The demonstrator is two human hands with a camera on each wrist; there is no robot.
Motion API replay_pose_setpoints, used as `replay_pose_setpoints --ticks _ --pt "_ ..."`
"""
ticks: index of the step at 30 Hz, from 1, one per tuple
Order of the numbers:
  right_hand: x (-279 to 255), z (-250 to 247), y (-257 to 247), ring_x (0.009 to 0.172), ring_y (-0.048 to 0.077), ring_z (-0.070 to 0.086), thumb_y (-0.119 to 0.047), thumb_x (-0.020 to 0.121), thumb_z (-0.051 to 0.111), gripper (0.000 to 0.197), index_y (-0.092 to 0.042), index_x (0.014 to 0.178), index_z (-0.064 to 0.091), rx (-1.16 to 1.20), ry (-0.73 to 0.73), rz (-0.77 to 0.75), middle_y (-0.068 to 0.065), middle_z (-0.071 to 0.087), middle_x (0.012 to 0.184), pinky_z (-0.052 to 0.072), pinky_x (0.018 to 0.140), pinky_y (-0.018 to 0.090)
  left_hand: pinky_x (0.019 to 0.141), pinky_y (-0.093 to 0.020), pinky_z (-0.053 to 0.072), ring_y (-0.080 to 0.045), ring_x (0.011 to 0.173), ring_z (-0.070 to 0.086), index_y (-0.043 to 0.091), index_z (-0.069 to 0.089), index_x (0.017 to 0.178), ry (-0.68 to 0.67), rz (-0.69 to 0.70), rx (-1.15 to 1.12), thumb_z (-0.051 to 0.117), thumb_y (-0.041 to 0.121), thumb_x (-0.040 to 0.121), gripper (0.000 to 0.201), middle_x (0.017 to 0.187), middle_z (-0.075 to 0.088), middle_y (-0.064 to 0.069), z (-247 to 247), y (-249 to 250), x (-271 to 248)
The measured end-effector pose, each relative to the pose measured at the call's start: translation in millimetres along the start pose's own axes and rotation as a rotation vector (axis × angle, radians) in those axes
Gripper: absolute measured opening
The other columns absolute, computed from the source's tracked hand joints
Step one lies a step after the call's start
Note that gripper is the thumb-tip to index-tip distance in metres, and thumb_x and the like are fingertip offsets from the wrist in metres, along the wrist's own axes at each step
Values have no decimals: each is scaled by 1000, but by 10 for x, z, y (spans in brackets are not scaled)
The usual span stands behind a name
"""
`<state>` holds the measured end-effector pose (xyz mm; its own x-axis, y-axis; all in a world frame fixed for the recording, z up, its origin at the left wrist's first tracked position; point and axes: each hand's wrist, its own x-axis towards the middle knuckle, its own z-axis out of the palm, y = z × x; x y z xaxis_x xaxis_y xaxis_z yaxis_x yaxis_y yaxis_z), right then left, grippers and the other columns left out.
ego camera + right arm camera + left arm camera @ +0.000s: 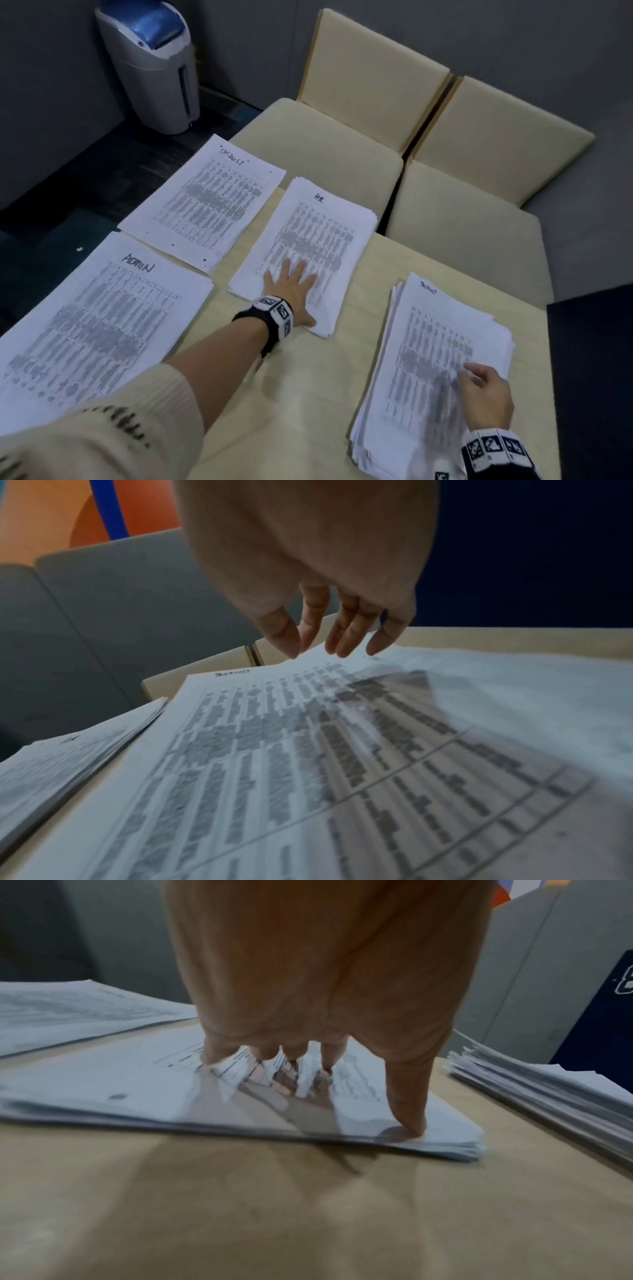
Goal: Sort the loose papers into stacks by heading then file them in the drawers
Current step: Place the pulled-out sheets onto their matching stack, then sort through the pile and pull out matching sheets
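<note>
Middle stack: the stack of papers (308,253) headed with a short handwritten word I cannot read lies at the counter's centre, sheets slightly fanned at the edges.
Left hand: the left hand (293,289) lies flat on the near end of this stack, fingers straight and spread, thumb tip (409,1123) pressing near the stack's corner; it grips nothing.
Right stack: a thicker, unevenly piled stack (435,370) sits at 4 o'clock from the middle one, near the counter's right edge; its handwritten heading is too blurred to read.
Right hand: the right hand (484,397) hangs over the near right part of that stack, fingers (346,639) loosely bent and pointing down at the top sheet; whether the tips touch the paper cannot be told, and it holds nothing.
ADMIN stack: papers headed "ADMIN" (99,325) lie at 8 o'clock from the middle stack.
Far-left stack: another sheet pile (205,202) lies at 10 o'clock, overhanging the counter's far edge.
Counter: pale wood counter (301,394) bears all four piles, each apart from the others.
Beyond: two cream upholstered chairs (342,144) stand at 12 o'clock; a grey bin with a blue lid (154,65) stands at 11 o'clock on the dark floor.
</note>
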<state>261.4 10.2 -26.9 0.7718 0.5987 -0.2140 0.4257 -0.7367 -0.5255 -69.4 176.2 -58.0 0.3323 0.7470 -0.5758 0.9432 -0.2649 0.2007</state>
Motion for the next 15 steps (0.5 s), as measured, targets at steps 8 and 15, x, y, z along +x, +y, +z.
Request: replay_pose_setpoints --ticks 8,15 --pt "294 -268 510 109 37 56 -45 74 82 61 -5 114 59 -39 -77 82 19 60 117 46 96 45 100 -40 45 -29 120 53 9 45 138 217 113 -466 52 38 98 51 138 51 -10 98 1301 -325" --pt "451 -365 546 91 25 58 -24 80 81 36 -10 104 58 243 -235 19 7 64 97 42 84 30 92 -38 40 -28 110 51 9 51 123 337 -150 -272 42 41 100 41 123 50 -10 401 2166 -531"
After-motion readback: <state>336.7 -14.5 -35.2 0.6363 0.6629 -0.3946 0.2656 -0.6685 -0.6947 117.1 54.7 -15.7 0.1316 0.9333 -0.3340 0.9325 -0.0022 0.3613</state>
